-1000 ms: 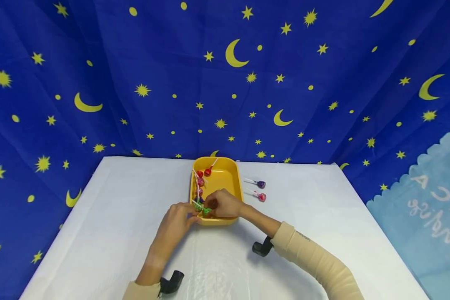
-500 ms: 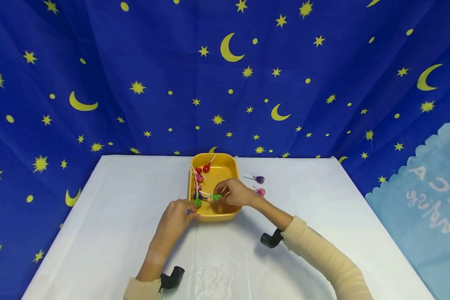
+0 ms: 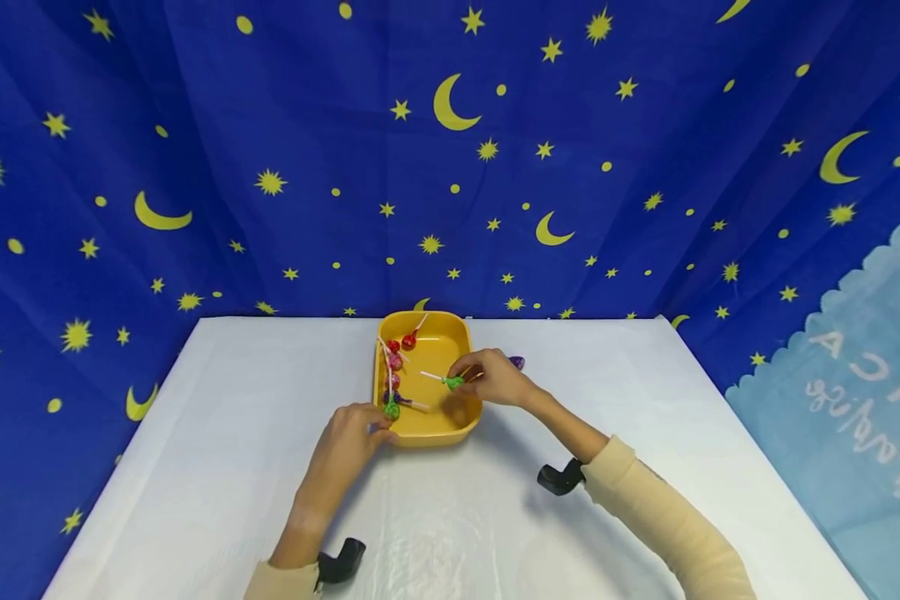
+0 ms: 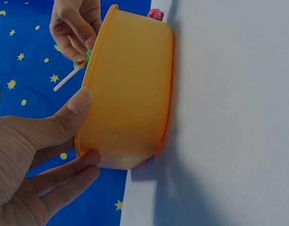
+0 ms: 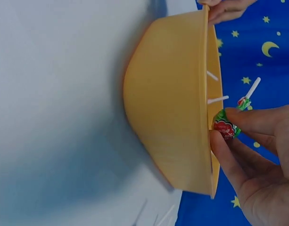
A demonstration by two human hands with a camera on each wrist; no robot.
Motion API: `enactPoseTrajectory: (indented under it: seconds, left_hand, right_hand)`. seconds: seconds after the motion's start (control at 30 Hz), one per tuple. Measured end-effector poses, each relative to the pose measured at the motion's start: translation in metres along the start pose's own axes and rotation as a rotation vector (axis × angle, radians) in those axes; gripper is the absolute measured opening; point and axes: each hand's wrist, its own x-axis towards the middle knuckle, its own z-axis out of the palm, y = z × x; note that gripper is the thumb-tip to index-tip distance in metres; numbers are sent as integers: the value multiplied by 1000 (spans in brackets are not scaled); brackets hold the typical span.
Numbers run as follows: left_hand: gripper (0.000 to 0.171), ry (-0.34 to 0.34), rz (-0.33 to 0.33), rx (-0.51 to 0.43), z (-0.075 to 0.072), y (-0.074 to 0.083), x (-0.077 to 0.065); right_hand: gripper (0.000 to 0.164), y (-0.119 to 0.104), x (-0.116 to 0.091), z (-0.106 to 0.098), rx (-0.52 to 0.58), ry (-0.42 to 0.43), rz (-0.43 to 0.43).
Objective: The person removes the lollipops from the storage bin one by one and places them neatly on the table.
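My right hand [image 3: 498, 379] pinches a green-wrapped lollipop [image 5: 224, 126] by its candy head, over the right part of a yellow plastic tub [image 3: 435, 438]. Its white stick points left in the head view. With thumb and fingers, my left hand [image 3: 345, 437] grips the tub's near left corner at the rim. Inside, along the left wall, lie red lollipops [image 3: 409, 341], pink lollipops [image 3: 396, 362], a dark blue lollipop [image 3: 401, 400] and another green lollipop [image 3: 392, 411] close to my left fingertips.
On the white table [image 3: 270, 367], a purple lollipop [image 3: 517, 362] shows beyond my right hand. A pink lollipop [image 4: 156, 14] lies beside the tub in the left wrist view. A blue curtain [image 3: 307, 125] with moons and stars stands behind the table.
My right hand has lifted the green lollipop from the tub's near left corner and carried it right, over the tub's right side. My left hand stays on the corner.
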Motion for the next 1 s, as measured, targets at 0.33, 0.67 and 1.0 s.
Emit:
enactPoseTrajectory:
  seconds: [0.33,0.67,1.0]
  left_hand:
    - [16,-22,-11,-17,-1,0,0]
    - [17,-20,-10,-29,0,0,0]
    - [16,-27,-24,-31,-1,0,-1]
  right_hand:
    - [18,9,-14,-14,1,65,19]
    - [18,24,-28,-27,-33,104,56]
    - [19,37,-41,-30,6,123,147]
